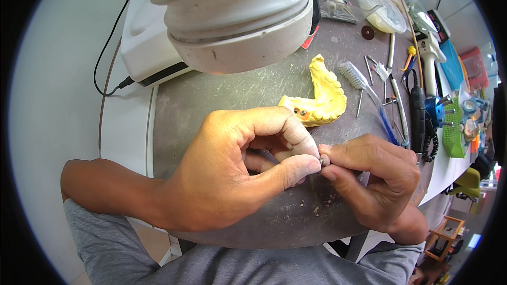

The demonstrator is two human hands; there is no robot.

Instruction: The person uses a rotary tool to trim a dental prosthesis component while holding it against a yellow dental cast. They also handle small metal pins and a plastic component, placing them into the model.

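Note:
Between the fingertips of both my hands is a small tooth-sized piece (325, 161), pale with a dark spot; most of it is hidden by the fingers. My left hand (248, 161) is curled, thumb and forefinger pinched at the piece's left side, with whitish dust on the fingers. From the right, my right hand (372, 171) pinches the same piece between thumb and forefinger. Just beyond my left hand, a yellow plaster dental model (328, 97) lies on the bench, with dark holes ringed in orange-brown at its near left end.
Above my hands hangs a wide white corrugated hose (237, 26). A white machine (153, 37) stands at the back left. Right of the model lie a toothbrush (364, 84), thin metal tools and a black handpiece (418, 113). A green basket (455, 134) stands farther right. Crumbs lie on the grey bench (211, 92).

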